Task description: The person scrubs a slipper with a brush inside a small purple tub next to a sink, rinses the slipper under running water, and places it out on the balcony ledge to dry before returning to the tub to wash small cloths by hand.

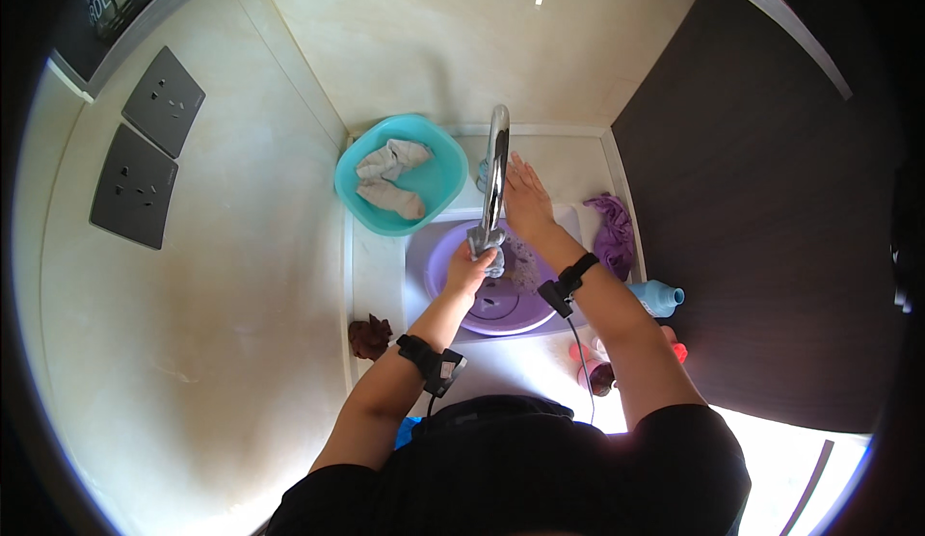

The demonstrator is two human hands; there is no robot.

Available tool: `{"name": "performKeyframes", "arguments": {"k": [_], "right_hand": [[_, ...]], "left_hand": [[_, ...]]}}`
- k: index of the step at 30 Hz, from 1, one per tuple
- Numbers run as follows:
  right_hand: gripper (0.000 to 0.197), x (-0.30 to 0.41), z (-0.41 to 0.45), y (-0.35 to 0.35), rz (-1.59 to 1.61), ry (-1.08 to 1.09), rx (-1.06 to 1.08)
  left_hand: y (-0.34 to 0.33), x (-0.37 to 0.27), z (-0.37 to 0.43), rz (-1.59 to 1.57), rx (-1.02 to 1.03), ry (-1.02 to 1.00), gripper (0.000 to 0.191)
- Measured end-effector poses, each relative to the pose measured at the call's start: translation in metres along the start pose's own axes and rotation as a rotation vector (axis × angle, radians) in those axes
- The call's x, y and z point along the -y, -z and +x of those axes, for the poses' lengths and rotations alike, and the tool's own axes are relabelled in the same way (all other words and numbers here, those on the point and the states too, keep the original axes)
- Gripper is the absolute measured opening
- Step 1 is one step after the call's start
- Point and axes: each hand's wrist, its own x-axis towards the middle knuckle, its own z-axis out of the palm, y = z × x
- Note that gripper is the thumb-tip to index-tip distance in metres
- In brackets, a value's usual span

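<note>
My left hand (470, 268) grips a wet grey cloth (493, 260), possibly a sock, right below the spout of a chrome faucet (497, 167). Beneath it, a purple basin (495, 328) sits in the sink and holds water with suds (524, 268) on its right side. My right hand (527, 200) is stretched out flat just right of the faucet, its fingers pointing to the back wall. Whether it touches the faucet's base is hidden. At the back left, a turquoise basin (444, 174) contains pale, stained socks (390, 197).
A crumpled purple cloth (613, 236) lies at the right edge, near a light blue bottle (656, 297). Pink and red containers (596, 373) stand by my right forearm. At the left edge is a brown cloth (370, 337). A dark panel (751, 232) bounds the right side.
</note>
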Motion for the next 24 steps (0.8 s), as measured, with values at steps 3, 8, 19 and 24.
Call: {"name": "performKeyframes", "arguments": {"k": [3,8,19,24], "right_hand": [[0.053,-0.021,0.001,-0.021,-0.238,-0.129,0.389],[0.055,-0.022,-0.005,-0.007,-0.153,0.134,0.254],[0.042,0.025,-0.023,0.012,0.936,-0.365,0.374],[0.035,0.068,-0.038,-0.02,0.769,-0.038,-0.054]], "left_hand": [[-0.003,-0.006,-0.006,0.019,0.011,0.075,0.023],[-0.001,-0.013,-0.009,0.059,0.004,0.105,0.025],[-0.006,0.013,0.006,0.051,-0.011,-0.223,0.014],[0.033,0.026,0.022,-0.082,-0.123,-0.136,0.017]]}}
